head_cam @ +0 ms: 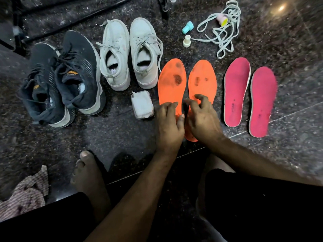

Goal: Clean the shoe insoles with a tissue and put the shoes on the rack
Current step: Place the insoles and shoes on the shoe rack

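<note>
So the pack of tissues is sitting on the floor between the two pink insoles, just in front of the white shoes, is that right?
Not quite. The head view shows the pack of tissues on the floor just in front of the white shoes, but beside the left orange insole, not between the pink insoles, which lie further right.

Dark speckled granite floor point(288, 49) flecked grey and white. Near its left edge, a black pair of sneakers point(63, 77) with orange tongue labels and pale grey soles. Beside them, off-white lace-up shoes point(130, 53). Two bright orange insoles point(187, 79) blotched with dark brown stains. Two hot pink insoles point(250, 96) edged white, faintly smudged. White tissue pack point(142, 104). Pale grey loose laces point(222, 27). A turquoise cap point(187, 27), a cream cap point(187, 41), a pink-and-yellow one point(222, 20). Pinkish striped cloth point(26, 193) at the lower left corner
</note>
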Motion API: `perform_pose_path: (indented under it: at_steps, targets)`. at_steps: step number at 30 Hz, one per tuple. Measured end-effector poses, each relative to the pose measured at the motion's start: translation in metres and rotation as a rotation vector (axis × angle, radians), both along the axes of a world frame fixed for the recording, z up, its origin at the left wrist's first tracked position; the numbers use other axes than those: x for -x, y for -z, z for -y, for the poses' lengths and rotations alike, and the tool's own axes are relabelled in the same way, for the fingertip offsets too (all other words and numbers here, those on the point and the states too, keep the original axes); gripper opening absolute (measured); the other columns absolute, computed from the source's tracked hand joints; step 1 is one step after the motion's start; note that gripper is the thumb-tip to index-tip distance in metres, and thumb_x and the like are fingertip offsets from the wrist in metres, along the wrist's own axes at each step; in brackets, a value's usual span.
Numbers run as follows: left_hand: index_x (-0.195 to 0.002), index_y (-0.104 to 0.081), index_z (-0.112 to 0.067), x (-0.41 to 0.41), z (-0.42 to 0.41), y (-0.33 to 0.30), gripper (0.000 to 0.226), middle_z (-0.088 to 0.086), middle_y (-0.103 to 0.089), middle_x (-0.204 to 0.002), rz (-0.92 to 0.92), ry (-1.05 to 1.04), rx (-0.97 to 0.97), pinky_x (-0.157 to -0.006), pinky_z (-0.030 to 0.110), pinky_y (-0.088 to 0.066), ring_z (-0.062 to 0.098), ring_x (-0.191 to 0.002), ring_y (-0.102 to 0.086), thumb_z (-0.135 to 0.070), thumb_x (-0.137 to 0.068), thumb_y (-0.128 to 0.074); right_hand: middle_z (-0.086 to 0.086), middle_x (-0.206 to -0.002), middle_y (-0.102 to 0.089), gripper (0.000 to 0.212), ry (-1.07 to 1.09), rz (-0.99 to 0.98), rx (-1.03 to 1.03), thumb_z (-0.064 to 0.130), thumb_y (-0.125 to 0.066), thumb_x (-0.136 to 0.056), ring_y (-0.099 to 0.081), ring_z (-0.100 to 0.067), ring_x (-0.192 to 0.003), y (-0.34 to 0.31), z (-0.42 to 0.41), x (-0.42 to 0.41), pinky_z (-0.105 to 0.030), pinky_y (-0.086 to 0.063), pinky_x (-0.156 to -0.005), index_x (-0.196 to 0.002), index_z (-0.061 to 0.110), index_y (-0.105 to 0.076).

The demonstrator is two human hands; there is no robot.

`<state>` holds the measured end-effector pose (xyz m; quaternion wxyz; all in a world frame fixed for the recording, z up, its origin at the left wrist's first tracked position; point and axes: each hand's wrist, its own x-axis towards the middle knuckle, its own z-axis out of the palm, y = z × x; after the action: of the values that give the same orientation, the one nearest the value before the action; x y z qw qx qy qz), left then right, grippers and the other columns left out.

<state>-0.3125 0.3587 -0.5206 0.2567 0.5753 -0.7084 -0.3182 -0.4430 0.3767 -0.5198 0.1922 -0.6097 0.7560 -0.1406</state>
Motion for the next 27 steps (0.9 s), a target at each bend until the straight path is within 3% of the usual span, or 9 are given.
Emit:
perform_pose_path:
  at_steps: [3,7,10,14,18,23,27]
  targets:
    - [-0.134,-0.056,-0.002,0.006,-0.004,0.012,0.053,0.023,-0.050,-0.137,0.090,-0.039,-0.032,-0.112,0.048,-0.037,0.041,-0.130,-0.046,-0.015,-0.084,-0.069,-0.018,-0.143,-0.042,0.054,0.051,-0.099,0.000,0.039,-0.055,-0.086,-0.049,-0.040,-0.116,-0.003,-0.008,0.011,-0.050,-0.049,-0.092,-0.136,0.018,-0.053]
    - [-0.146,-0.042,-0.003,0.013,-0.011,0.012,0.075,0.029,-0.029,-0.154,0.162,-0.071,-0.106,-0.120,0.045,-0.027,0.044,-0.145,-0.030,-0.009,-0.080,-0.077,-0.019,-0.153,-0.030,0.081,0.087,-0.177,-0.092,0.049,-0.076,-0.076,-0.037,-0.040,-0.134,0.000,-0.017,0.018,-0.050,-0.042,-0.101,-0.143,0.019,-0.043]
    - [-0.151,-0.036,-0.008,0.020,-0.009,0.005,0.088,0.029,-0.021,-0.158,0.161,-0.135,-0.173,-0.119,0.038,-0.023,0.041,-0.146,-0.026,-0.008,-0.076,-0.082,-0.023,-0.156,-0.021,0.093,0.167,-0.051,-0.110,0.044,-0.082,-0.074,-0.034,-0.044,-0.137,0.003,-0.016,0.023,-0.049,-0.035,-0.110,-0.148,0.015,-0.033]
    - [-0.151,-0.037,-0.011,0.026,0.003,0.000,0.095,0.019,-0.040,-0.143,0.132,-0.182,-0.187,-0.112,0.029,-0.027,0.034,-0.134,-0.040,-0.002,-0.069,-0.085,-0.020,-0.153,-0.017,0.105,0.253,0.186,-0.068,0.020,-0.087,-0.070,-0.036,-0.042,-0.137,-0.001,-0.011,0.026,-0.041,-0.032,-0.116,-0.153,0.014,-0.024]
    - [-0.149,-0.039,-0.009,0.024,0.007,-0.003,0.086,0.018,-0.046,-0.142,-0.003,-0.196,-0.232,-0.105,0.013,-0.022,0.030,-0.133,-0.045,0.004,-0.074,-0.079,-0.012,-0.143,-0.025,0.097,0.338,0.397,-0.035,0.009,-0.080,-0.074,-0.044,-0.032,-0.132,-0.006,-0.011,0.029,-0.031,-0.035,-0.110,-0.152,0.017,-0.024]
    - [-0.145,-0.048,-0.012,0.022,0.000,-0.007,0.069,0.003,-0.050,-0.142,-0.202,-0.105,-0.223,-0.117,0.036,-0.034,0.020,-0.134,-0.047,0.010,-0.082,-0.066,-0.009,-0.143,-0.034,0.084,0.275,0.457,0.019,-0.001,-0.060,-0.084,-0.040,-0.022,-0.134,-0.012,-0.017,0.030,-0.020,-0.026,-0.111,-0.155,0.023,-0.023]
    - [-0.147,-0.043,-0.003,0.022,0.000,-0.022,0.068,0.008,-0.047,-0.151,-0.385,-0.117,-0.293,-0.120,0.032,-0.030,0.014,-0.139,-0.043,0.017,-0.084,-0.058,-0.012,-0.143,-0.039,0.081,0.236,0.439,0.033,-0.007,-0.054,-0.080,-0.037,-0.025,-0.138,-0.015,-0.015,0.029,-0.019,-0.022,-0.115,-0.154,0.013,-0.028]
